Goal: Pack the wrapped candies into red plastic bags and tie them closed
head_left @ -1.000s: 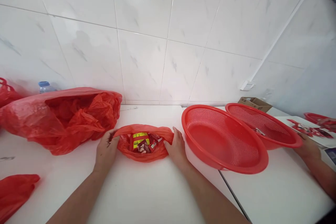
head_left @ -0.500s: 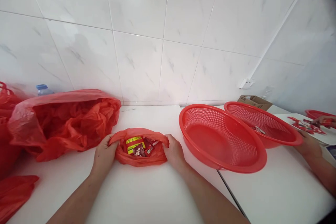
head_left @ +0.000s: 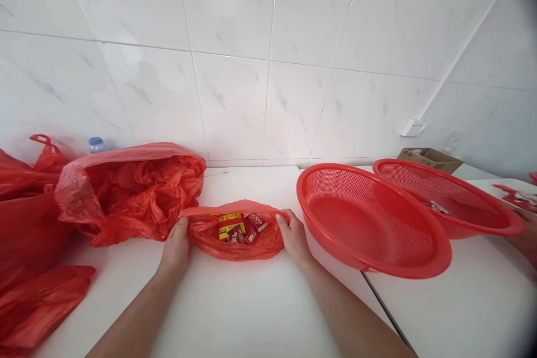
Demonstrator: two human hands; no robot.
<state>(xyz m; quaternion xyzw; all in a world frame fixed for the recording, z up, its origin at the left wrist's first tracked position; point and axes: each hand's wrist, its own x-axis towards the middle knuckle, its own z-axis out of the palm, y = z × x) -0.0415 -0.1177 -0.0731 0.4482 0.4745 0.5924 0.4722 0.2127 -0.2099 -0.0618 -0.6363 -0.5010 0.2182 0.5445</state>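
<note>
A small red plastic bag (head_left: 235, 249) lies open on the white table (head_left: 235, 313), with red and yellow candy packets (head_left: 237, 227) inside. My left hand (head_left: 177, 249) grips the bag's left edge and my right hand (head_left: 292, 238) grips its right edge, holding the mouth apart. Both hands have their fingers curled on the plastic.
A large red bag (head_left: 134, 190) stuffed with red bags sits at the left, with more red bags (head_left: 29, 218) and a bottle cap (head_left: 95, 142) beyond. Two red mesh baskets (head_left: 369, 218) (head_left: 448, 196) overlap at the right. Another person's hand (head_left: 524, 232) shows at the right edge, and a cardboard box (head_left: 430, 158) stands by the wall.
The view has swung a little to the left. My hands stay on the small bag's edges and have drawn its mouth a bit wider.
</note>
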